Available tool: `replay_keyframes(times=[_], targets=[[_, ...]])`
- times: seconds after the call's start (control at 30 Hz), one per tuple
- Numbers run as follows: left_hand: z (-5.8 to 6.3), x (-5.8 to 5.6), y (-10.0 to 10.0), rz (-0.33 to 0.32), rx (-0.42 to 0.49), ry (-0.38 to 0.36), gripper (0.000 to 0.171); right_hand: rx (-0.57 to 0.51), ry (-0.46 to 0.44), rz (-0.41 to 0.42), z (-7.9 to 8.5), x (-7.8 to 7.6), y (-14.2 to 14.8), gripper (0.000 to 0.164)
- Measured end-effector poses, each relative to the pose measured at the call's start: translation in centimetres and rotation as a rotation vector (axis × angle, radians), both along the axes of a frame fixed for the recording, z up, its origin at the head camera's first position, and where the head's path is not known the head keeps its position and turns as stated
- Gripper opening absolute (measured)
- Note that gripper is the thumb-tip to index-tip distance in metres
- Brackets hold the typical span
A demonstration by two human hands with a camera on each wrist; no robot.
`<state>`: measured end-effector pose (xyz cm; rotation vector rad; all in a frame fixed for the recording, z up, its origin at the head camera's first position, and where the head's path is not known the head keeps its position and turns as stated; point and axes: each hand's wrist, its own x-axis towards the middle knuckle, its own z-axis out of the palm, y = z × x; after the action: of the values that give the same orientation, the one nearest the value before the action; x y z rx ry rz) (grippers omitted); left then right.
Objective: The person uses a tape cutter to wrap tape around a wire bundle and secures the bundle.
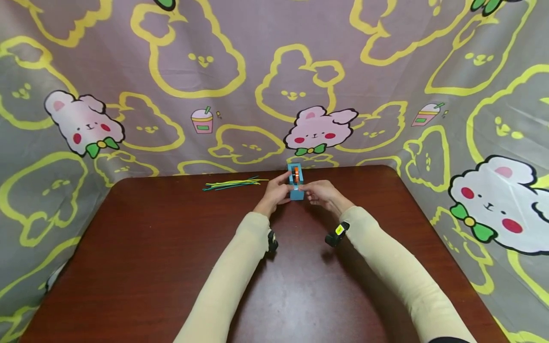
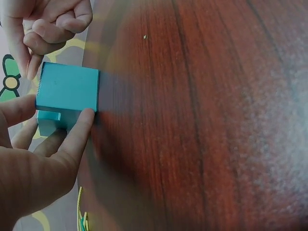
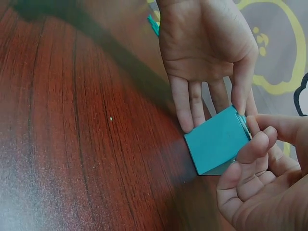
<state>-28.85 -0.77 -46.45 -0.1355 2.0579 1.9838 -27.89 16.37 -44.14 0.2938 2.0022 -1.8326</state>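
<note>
From the head, the blue tape dispenser [image 1: 297, 195] stands near the far edge of the brown table [image 1: 171, 247], its long axis running away from the person: the blunt front faces the sleeves [image 1: 233, 269], and the orange roll [image 1: 297, 175] sits behind it, toward the printed cloth [image 1: 171, 71]. The left hand [image 1: 276, 192] holds its left side; the right hand [image 1: 323, 193] meets the front from the right. Well to the left lies a bundle of yellow and green strands [image 1: 233, 184].

The left wrist view hides the roll but shows the flat front face, a small blocky tab [image 2: 49, 115] on the side, and the left hand's fingers spread apart around the body, gripping it. A pale speck [image 2: 145, 36] lies on the table.

The right wrist view shows the toothed edge [image 3: 243, 124] close up, the right thumb and forefinger drawn together at it, the other fingers curled; whether they pinch any tape I cannot tell
</note>
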Motion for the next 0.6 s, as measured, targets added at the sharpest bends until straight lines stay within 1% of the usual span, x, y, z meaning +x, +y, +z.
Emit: replay_keyframes(times=[0.23,0.47,0.6], targets=[[0.28,0.15,-0.29,-0.012,-0.002,-0.003,0.057,-0.011,0.002,0.005,0.06,0.44,0.13,0.027],[0.23,0.07,-0.31,-0.010,0.012,-0.022,0.057,-0.018,0.001,0.017,0.16,0.77,0.35,0.028],[0.21,0.03,-0.29,-0.007,0.008,-0.014,0.057,-0.015,-0.013,0.026,0.30,0.98,0.43,0.031]])
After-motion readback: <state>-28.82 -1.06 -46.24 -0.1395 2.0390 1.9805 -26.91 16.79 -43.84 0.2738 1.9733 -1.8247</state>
